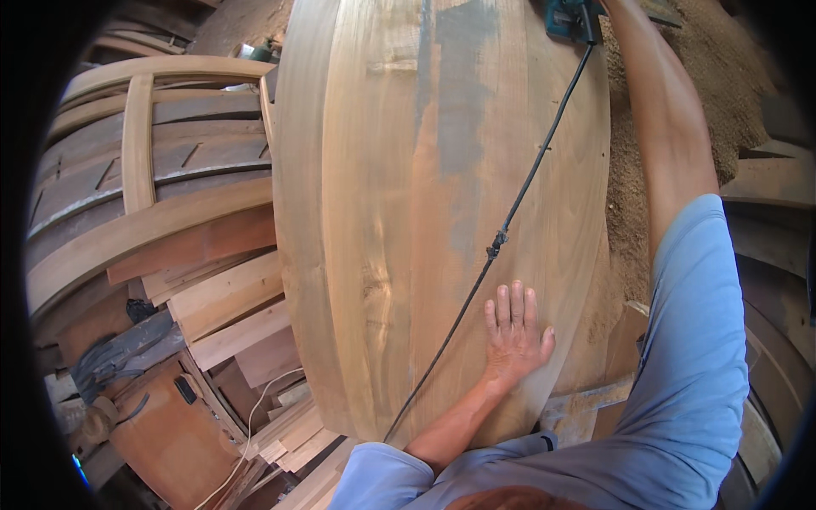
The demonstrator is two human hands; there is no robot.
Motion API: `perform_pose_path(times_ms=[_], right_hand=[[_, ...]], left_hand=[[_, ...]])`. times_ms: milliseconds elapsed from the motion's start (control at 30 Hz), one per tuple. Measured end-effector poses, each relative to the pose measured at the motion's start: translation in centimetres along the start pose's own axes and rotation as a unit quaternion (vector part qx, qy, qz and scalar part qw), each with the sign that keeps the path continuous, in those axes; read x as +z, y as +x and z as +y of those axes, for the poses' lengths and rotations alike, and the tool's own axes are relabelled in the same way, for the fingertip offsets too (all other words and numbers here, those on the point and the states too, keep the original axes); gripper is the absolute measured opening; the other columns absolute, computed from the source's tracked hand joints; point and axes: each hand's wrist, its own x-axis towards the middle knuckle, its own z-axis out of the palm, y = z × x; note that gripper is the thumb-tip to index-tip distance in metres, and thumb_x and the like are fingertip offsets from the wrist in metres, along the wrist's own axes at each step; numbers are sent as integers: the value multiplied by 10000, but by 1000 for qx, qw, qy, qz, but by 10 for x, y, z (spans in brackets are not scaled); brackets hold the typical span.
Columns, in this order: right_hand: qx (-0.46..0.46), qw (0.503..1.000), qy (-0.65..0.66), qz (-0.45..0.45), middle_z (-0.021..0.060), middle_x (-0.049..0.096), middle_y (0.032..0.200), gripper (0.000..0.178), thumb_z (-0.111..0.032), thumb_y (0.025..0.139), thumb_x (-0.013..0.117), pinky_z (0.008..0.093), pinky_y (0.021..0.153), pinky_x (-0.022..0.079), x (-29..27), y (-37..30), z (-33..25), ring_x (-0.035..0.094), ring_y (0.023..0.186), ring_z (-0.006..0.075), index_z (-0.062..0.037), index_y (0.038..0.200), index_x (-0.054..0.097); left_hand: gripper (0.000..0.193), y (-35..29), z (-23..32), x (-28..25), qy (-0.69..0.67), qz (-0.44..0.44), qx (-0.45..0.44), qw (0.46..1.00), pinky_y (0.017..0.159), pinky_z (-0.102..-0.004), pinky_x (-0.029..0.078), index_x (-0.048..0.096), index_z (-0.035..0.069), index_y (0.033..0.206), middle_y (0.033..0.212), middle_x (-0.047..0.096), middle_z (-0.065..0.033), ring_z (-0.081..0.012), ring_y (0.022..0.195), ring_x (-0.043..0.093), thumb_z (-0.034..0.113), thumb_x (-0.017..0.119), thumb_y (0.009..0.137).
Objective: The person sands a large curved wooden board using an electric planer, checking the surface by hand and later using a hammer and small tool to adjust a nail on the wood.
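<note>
Your left grip (516, 336) lies palm down at four o'clock, its fingers slightly spread and pointing to twelve, pinching nothing. It rests on the wooden panel (374, 212), probably to steady the board or to take some of your weight as you lean in. Your right forearm (667, 102) reaches up through two o'clock to the upper edge, where the right grip is cut off, so I cannot tell whether it pinches anything. Near that wrist, at one o'clock, the teal power tool (568, 21) sits at the panel's right side; too much is cropped to read its long axis. Its black cord (531, 174) slants across the panel to six o'clock, by your left sleeve (382, 476), perhaps led that way to trail behind the tool. The panel fills the middle, long axis running twelve to six, near end toward your body, with a grey patch (463, 93) toward twelve. Farther out, sawdust (714, 93) lies at two o'clock, a pale wooden frame (138, 144) at ten, and stacked planks (229, 293) near nine
</note>
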Motion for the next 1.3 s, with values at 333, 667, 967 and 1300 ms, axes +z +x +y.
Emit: perform_pose_path(times_ms=[333, 667, 967, 1300], right_hand=[[25, 980, 192, -41, -44, 575, 701, 305, -376, 978, 717, 265, 475, 444, -119, -197, 30, 531, 552, 51, -142, 807, 624], [98, 981, 164, -29, -54, 544, 688, 267, -322, 981, 737, 234, 464, 395, -245, -462, 53, 475, 524, 35, -71, 1003, 648], [90, 984, 152, -20, -66, 558, 707, 328, -351, 970, 752, 227, 483, 395, -270, -602, 38, 481, 549, 28, -55, 1063, 647], [152, 984, 89, -13, -45, 567, 711, 324, -361, 951, 757, 233, 477, 391, -275, -754, 52, 483, 550, 35, -56, 987, 652]], left_hand=[[988, 12, -2, -1, 39, 30, -8, 999, 1252, -623, 30, 270, -80, 1549, 1673, 168, -285, -461, 1570, 52, 427, 694, 815], [960, 20, -4, 9, 69, 64, -3, 996, 1263, -604, 38, 266, -59, 1573, 1680, 181, -279, -451, 1573, 87, 425, 668, 848], [884, -6, -31, 24, 119, 119, 89, 982, 1262, -615, 43, 283, -79, 1572, 1668, 202, -299, -476, 1565, 106, 406, 586, 897], [940, -293, -104, 10, 68, -56, 130, 988, 1273, -578, 42, 238, -69, 1594, 1690, 119, -301, -487, 1574, 32, 376, 638, 869]])
